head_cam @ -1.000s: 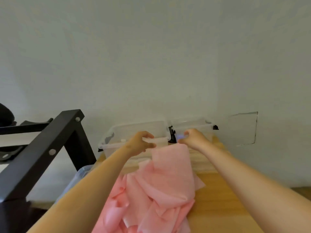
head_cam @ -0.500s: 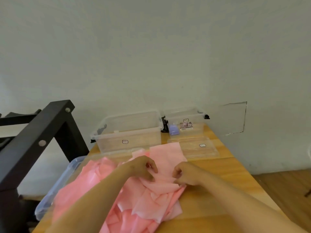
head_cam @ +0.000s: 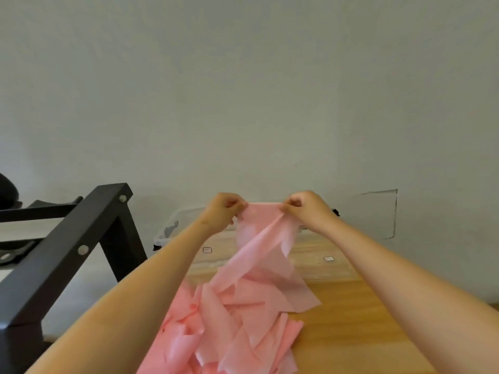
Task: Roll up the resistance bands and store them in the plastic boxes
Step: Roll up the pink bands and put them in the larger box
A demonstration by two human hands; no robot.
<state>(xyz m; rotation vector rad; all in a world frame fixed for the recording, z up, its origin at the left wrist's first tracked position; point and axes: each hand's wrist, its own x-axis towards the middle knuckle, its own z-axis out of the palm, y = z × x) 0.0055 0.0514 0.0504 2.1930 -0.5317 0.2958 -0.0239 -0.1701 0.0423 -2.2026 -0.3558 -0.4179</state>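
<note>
Both hands pinch the end of a pink band (head_cam: pixel 260 238), now raised off the pile (head_cam: pixel 229 327)
Curled fingers of left hand (head_cam: pixel 224 211) and right hand (head_cam: pixel 305 209) hold its top edge, up from the heap they worked half a second ago; its length runs down toward the viewer onto the wooden table (head_cam: pixel 364 319), clear box (head_cam: pixel 167 233) behind, black frame (head_cam: pixel 81 238) left, pale wall (head_cam: pixel 243 103) beyond

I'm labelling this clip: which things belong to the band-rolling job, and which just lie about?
Job: left hand, right hand, held pink band, pink band pile, clear plastic box.
Lying about: black metal frame, wooden table.
</note>
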